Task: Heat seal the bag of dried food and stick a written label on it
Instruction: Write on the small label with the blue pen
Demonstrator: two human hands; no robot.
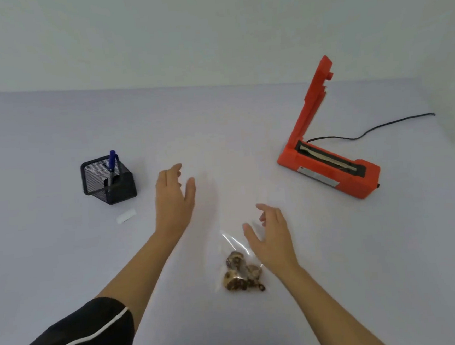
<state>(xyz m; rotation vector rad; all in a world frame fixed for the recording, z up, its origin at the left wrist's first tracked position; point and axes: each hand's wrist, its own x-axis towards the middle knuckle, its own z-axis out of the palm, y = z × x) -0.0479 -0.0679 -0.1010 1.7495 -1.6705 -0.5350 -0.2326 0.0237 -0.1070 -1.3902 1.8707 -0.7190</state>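
The clear bag (pixel 240 264) lies flat on the counter (pixel 64 253) near the person, its long axis running away from them, dried food (pixel 242 276) bunched at the near end. The right hand (pixel 272 239) hovers just beside it, fingers spread, holding nothing — the left hand (pixel 173 201) likewise open and empty, farther out. The orange heat sealer (pixel 329 169) stands far right, arm raised.

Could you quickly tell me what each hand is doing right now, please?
Left hand: open, holding nothing, above the table.
Right hand: open, holding nothing, just beside the clear bag.
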